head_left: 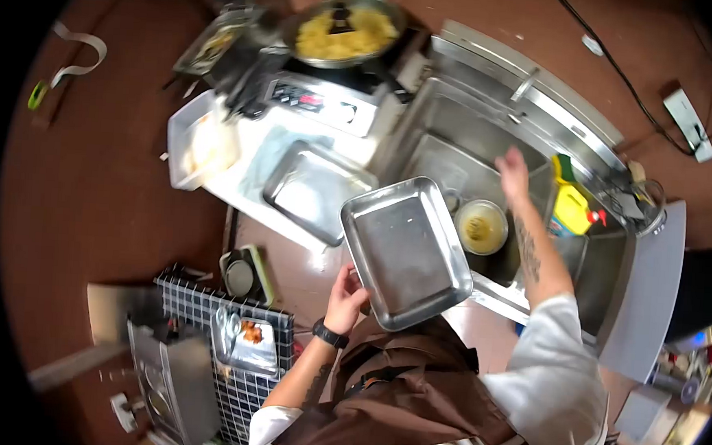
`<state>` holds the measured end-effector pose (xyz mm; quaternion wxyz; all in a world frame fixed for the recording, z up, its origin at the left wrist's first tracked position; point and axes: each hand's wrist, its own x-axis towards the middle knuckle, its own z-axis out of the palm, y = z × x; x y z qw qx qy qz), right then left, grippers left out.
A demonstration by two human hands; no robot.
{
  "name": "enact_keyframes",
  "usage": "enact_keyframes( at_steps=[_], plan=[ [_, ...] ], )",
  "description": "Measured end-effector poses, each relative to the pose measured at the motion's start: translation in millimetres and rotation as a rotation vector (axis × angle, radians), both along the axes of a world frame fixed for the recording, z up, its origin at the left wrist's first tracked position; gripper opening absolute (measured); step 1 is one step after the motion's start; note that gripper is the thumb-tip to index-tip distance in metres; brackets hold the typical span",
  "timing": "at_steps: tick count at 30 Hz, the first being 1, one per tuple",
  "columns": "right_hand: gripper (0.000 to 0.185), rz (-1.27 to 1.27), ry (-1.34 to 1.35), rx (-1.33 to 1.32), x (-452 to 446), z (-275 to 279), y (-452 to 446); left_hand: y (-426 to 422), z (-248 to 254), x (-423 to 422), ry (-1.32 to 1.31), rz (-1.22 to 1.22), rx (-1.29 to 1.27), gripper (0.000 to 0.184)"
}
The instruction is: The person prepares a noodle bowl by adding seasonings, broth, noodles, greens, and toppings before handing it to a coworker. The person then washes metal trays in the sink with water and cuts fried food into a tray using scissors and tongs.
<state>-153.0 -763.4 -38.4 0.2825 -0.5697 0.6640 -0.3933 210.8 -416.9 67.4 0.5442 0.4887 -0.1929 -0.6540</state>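
Observation:
My left hand (347,294) is closed on the near left edge of a rectangular metal tray (407,254), held tilted in front of my apron. The tray shows a few small specks and nothing else inside. My right hand (514,171) reaches over the sink (452,114), close to the faucet (525,86). Its fingers look apart with nothing in them, though they are slightly blurred. Below that hand in the sink is a round bowl (483,228) with yellowish contents. A second metal tray (313,189) lies on the white counter, just left of the held one.
Left of the sink, a covered pan (347,34) of yellow food sits on an induction cooker (322,102). A white plastic container (202,144) stands at the counter's left end. Right of my arm are a yellow bottle (570,209) and a sponge (564,167).

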Motion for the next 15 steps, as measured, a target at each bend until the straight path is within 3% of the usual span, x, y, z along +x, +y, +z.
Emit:
enact_keyframes(
  at_steps=[3,6,9,11,13,15],
  plan=[
    [0.069,-0.231,0.298,-0.204,-49.1,22.3,-111.6,-75.9,-31.8,-38.5,0.020,-0.104,0.136,0.054],
    [0.065,-0.074,0.433,0.150,-59.4,29.5,-168.0,-155.3,-44.0,-84.3,-0.003,-0.083,0.171,0.050],
    [0.056,0.257,0.665,0.191,-36.7,34.9,-127.1,-213.8,-78.5,-101.2,-0.112,-0.124,0.179,0.054],
    [0.046,0.367,0.648,0.077,-50.7,-3.6,-89.8,-245.4,-79.5,-115.1,-0.132,-0.077,0.222,0.059],
    [0.043,0.362,0.595,0.054,-61.8,-6.1,-52.1,-273.0,-109.6,-111.2,-0.151,-0.133,0.215,0.064],
    [0.046,0.297,0.426,0.208,-77.4,-10.9,-27.7,-283.8,-121.3,-108.5,-0.168,-0.152,0.233,0.064]
  ],
)
